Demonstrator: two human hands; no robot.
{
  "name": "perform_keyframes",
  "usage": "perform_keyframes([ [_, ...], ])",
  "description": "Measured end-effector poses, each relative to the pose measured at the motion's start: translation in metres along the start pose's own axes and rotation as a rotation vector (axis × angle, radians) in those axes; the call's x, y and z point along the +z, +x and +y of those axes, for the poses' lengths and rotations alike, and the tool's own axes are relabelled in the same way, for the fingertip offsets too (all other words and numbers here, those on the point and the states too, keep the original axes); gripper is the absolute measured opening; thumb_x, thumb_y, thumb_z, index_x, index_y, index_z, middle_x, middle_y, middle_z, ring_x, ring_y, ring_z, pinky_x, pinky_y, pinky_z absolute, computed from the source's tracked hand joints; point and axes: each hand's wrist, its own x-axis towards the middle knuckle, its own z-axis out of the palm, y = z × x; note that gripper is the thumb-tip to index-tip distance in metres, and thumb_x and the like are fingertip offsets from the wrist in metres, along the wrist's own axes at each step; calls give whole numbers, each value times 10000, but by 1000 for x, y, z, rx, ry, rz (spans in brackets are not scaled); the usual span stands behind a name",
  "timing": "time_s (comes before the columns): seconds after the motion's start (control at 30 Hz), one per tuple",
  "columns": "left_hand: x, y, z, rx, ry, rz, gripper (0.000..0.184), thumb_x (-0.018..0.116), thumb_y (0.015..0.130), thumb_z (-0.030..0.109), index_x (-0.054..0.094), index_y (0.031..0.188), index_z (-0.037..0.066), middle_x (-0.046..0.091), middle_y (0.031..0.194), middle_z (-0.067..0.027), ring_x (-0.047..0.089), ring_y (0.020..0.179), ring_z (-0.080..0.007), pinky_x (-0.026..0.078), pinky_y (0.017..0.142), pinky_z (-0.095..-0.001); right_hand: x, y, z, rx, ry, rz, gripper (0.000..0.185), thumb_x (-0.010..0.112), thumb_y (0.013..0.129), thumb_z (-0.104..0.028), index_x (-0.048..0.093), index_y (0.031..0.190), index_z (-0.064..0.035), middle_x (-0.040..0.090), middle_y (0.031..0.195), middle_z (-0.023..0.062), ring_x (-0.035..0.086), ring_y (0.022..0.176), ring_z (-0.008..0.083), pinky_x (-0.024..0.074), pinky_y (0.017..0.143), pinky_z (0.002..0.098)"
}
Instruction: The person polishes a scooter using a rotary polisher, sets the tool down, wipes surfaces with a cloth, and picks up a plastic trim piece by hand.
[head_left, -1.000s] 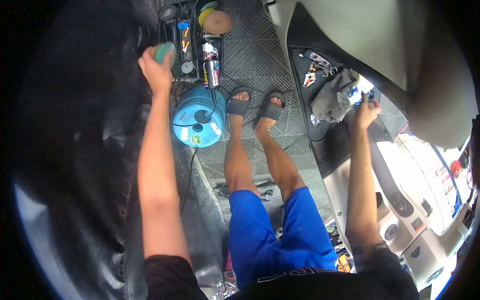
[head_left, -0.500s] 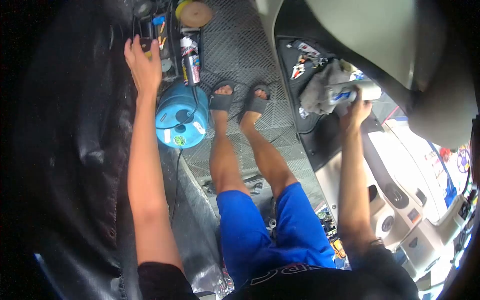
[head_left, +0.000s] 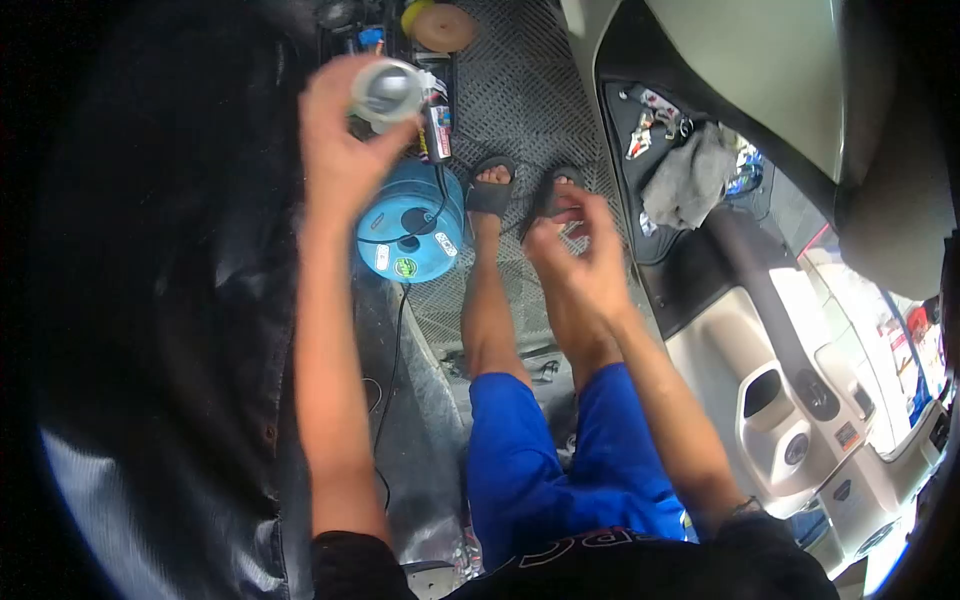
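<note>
My left hand [head_left: 345,130] is wrapped round a whitish, see-through round container [head_left: 388,92], whose round end faces up. It hangs over a black tray of tools, beside a black labelled power tool [head_left: 438,125]. My right hand [head_left: 585,245] is raised above my right sandal, fingers curled and apart, with nothing visible between them. Below my left hand stands a blue round container [head_left: 410,230] with a cable across its top. A tan round pad [head_left: 444,27] lies beyond the power tool.
A grey cloth [head_left: 690,180] and small items lie in a dark recess at the right. Black sheeting [head_left: 170,300] covers the left side. My sandalled feet are on the patterned grey floor [head_left: 515,90]. A beige door panel [head_left: 790,430] stands at the lower right.
The whitish container has passed from my right hand to my left. My right hand has moved left, away from the grey cloth. The object earlier in my left hand was released over the tray.
</note>
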Motion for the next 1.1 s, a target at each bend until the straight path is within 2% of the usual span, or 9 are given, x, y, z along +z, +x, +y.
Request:
perform_keyframes([
  [0.17,1,41,-102,9,469,-185,676,680,783,-89,501,1402,113,496,1465,-118,497,1351,-314,420,1105,-387,-72,4,73,107,-234,353,329,709,830,-98,631,1142,-24,609,1033,109,612,833,216,487,704,325],
  [0.23,9,33,-163,54,755,-440,564,499,917,-6,456,1464,125,413,1552,-125,446,1394,-326,370,1152,-394,-106,19,105,98,-221,661,300,691,836,-92,633,1120,-17,605,984,106,597,809,247,491,716,348],
  [0.37,20,-3,-216,-41,680,-567,764,521,737,-203,493,1431,114,392,1553,-184,406,1414,-369,374,1156,-420,-209,106,154,95,-527,1225,234,697,846,-78,573,1039,-31,619,948,78,597,863,150,491,737,313],
  [0.47,24,-15,-166,-109,594,-522,754,503,745,-191,484,1436,108,382,1549,-207,413,1398,-388,397,1130,-441,-282,165,183,338,87,752,256,674,903,-182,584,1113,-67,662,1058,99,645,916,194,503,751,312],
  [0.57,43,-36,-117,-26,645,-264,688,538,767,-116,477,1428,65,425,1499,-223,446,1353,-421,409,1113,-461,-326,185,224,397,156,362,285,616,983,-239,569,1223,-92,641,1157,92,669,969,234,567,840,351],
  [0.77,127,-90,13,-121,391,-53,571,663,727,9,558,1288,12,555,1318,-241,500,1267,-414,402,1065,-482,-253,141,117,297,530,831,298,630,982,-204,553,1241,-79,629,1178,95,661,1017,232,569,910,390],
  [0.83,152,-92,73,-389,-108,-152,353,750,821,120,662,1146,16,670,1158,-165,644,1081,-323,511,903,-416,-243,111,140,247,335,824,346,662,973,-222,540,1260,-72,629,1173,96,632,1066,215,537,939,394],
  [0.9,173,-89,112,-361,-482,-225,362,791,831,186,683,1140,32,695,1093,-135,702,891,-231,554,726,-317,-182,63,105,85,528,929,382,687,966,-229,533,1248,-24,625,1151,109,624,1047,214,529,889,388],
  [1.1,126,-49,172,-209,-277,-315,623,901,655,211,662,1204,39,688,1093,-140,690,981,-274,549,858,-366,-49,-32,87,-225,-334,458,571,740,858,-165,493,1337,24,580,1223,199,566,1148,351,438,998,455],
])
